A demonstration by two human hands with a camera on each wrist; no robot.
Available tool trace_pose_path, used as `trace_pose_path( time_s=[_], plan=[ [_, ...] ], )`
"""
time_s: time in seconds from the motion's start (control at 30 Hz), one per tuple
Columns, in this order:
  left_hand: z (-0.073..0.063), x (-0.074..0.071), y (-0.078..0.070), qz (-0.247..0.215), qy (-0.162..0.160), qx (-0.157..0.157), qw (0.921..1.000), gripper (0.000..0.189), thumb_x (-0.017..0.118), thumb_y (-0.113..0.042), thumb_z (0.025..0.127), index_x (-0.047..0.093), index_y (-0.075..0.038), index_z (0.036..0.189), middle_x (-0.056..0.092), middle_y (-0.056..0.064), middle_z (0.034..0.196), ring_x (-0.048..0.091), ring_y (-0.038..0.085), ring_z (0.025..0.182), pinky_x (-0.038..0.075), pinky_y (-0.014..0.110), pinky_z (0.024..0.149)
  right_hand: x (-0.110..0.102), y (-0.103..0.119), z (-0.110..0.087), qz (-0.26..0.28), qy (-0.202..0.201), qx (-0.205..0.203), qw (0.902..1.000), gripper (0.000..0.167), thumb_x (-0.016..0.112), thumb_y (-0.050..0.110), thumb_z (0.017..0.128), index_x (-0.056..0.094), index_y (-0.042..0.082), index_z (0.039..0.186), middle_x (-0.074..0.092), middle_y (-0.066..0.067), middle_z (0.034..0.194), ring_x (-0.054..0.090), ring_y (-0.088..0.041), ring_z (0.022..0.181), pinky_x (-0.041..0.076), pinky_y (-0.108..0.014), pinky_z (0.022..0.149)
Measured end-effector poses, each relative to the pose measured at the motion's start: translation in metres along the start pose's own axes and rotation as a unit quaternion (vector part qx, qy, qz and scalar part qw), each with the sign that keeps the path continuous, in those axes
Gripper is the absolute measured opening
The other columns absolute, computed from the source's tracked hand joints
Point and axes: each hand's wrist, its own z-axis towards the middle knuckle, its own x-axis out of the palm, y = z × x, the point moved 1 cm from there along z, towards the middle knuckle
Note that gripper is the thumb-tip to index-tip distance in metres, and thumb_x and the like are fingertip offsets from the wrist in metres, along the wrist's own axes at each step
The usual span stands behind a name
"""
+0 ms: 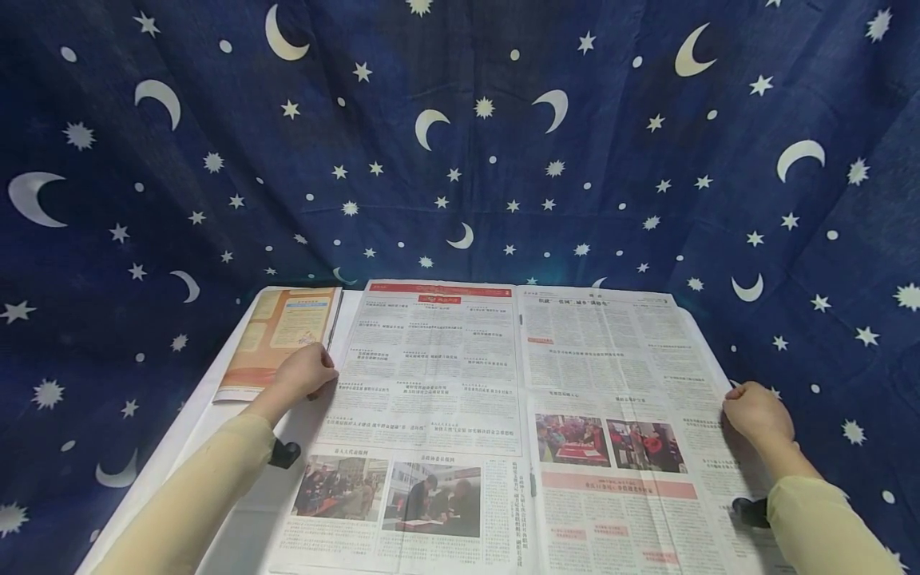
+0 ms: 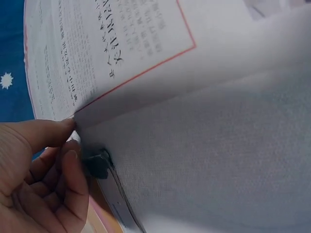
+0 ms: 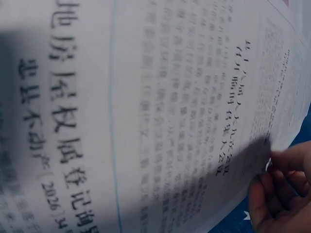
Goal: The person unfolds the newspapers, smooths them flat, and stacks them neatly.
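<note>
A newspaper (image 1: 460, 431) lies spread wide across the white table, with a fold down its middle and several colour photos in its lower half. At its left edge my left hand (image 1: 305, 374) pinches the paper between thumb and fingers; the left wrist view shows the thumb (image 2: 53, 130) on the margin outside a red printed line. The right hand (image 1: 760, 415) grips the opposite edge, and its fingertips meet the paper's border in the right wrist view. Under the left hand lies the near corner of an orange printed booklet (image 1: 262, 331).
The white tabletop (image 1: 247, 479) shows along the left side. A dark blue cloth (image 1: 460, 160) with moons and stars hangs behind and down both sides. Black wrist mounts (image 1: 285, 454) sit at both sleeves.
</note>
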Motion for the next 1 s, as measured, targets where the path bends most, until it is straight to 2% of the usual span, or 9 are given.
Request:
trace_pose_path(
  time_s=[0.13,0.27,0.33,0.43,0.5,0.57,0.67,0.83,1.0],
  plan=[
    [-0.003,-0.005,0.005,-0.026,-0.022,0.024,0.9991,0.019,0.068,-0.011,0.095,0.057,0.001,0.105,0.062,0.014,0.087,0.062,0.021,0.063,0.050,0.031,0.054,0.003,0.009,-0.002,-0.008,-0.034,-0.015,0.9993,0.030,0.049,0.006,0.090,0.054,-0.014,0.113,0.056,-0.038,0.106,0.055,-0.052,0.090,0.045,-0.061,0.072],
    [-0.007,-0.017,0.010,-0.039,-0.066,0.052,0.9957,0.032,0.063,-0.016,0.097,0.057,0.005,0.121,0.064,0.021,0.105,0.064,0.025,0.071,0.051,0.036,0.062,0.007,0.026,-0.004,0.008,-0.064,-0.044,0.9969,0.038,0.047,0.011,0.095,0.053,-0.015,0.122,0.054,-0.039,0.115,0.053,-0.055,0.099,0.045,-0.063,0.075],
    [-0.009,-0.025,0.014,-0.036,-0.090,0.063,0.9933,0.041,0.062,-0.020,0.099,0.056,0.006,0.129,0.063,0.025,0.116,0.066,0.031,0.085,0.053,0.043,0.073,0.009,0.040,-0.005,0.024,-0.067,-0.060,0.9957,0.041,0.049,0.015,0.098,0.053,-0.014,0.126,0.053,-0.038,0.120,0.052,-0.056,0.104,0.045,-0.065,0.079],
    [-0.012,-0.036,0.022,-0.036,-0.110,0.064,0.9912,0.049,0.061,-0.024,0.100,0.052,0.007,0.137,0.058,0.029,0.131,0.063,0.042,0.108,0.050,0.055,0.089,0.013,0.066,-0.010,0.047,-0.065,-0.089,0.9928,0.044,0.052,0.019,0.101,0.053,-0.013,0.131,0.052,-0.037,0.128,0.050,-0.057,0.113,0.043,-0.068,0.087],
    [-0.014,-0.042,0.030,-0.037,-0.117,0.058,0.9908,0.053,0.060,-0.026,0.101,0.049,0.007,0.140,0.054,0.031,0.137,0.055,0.047,0.121,0.045,0.061,0.098,0.016,0.087,-0.014,0.065,-0.056,-0.114,0.9898,0.045,0.053,0.021,0.102,0.052,-0.012,0.133,0.051,-0.037,0.132,0.049,-0.057,0.118,0.042,-0.069,0.092],
    [-0.017,-0.048,0.038,-0.039,-0.116,0.049,0.9913,0.055,0.059,-0.027,0.101,0.047,0.007,0.142,0.051,0.032,0.141,0.050,0.049,0.126,0.042,0.063,0.102,0.020,0.109,-0.019,0.085,-0.041,-0.140,0.9857,0.045,0.053,0.022,0.103,0.052,-0.010,0.136,0.051,-0.036,0.135,0.047,-0.056,0.123,0.040,-0.069,0.096],
    [-0.021,-0.055,0.052,-0.043,-0.111,0.031,0.9924,0.056,0.055,-0.030,0.103,0.045,0.008,0.143,0.047,0.033,0.144,0.046,0.052,0.129,0.039,0.066,0.104,0.029,0.141,-0.026,0.116,-0.009,-0.175,0.9777,0.046,0.053,0.024,0.105,0.051,-0.006,0.140,0.049,-0.034,0.140,0.044,-0.054,0.129,0.038,-0.069,0.102],
    [-0.027,-0.064,0.076,-0.036,-0.108,-0.005,0.9935,0.057,0.052,-0.030,0.104,0.043,0.010,0.143,0.043,0.036,0.145,0.044,0.053,0.129,0.039,0.066,0.103,0.048,0.197,-0.040,0.161,0.041,-0.232,0.9586,0.046,0.055,0.026,0.105,0.051,0.002,0.144,0.048,-0.027,0.146,0.044,-0.048,0.135,0.036,-0.065,0.108],
    [-0.031,-0.067,0.100,-0.031,-0.084,-0.055,0.9944,0.063,0.051,-0.031,0.103,0.038,0.014,0.145,0.038,0.040,0.146,0.039,0.056,0.132,0.035,0.068,0.106,0.070,0.258,-0.063,0.205,0.091,-0.260,0.9391,0.045,0.060,0.026,0.103,0.053,0.007,0.143,0.052,-0.019,0.147,0.046,-0.041,0.137,0.036,-0.060,0.112]
  ],
)
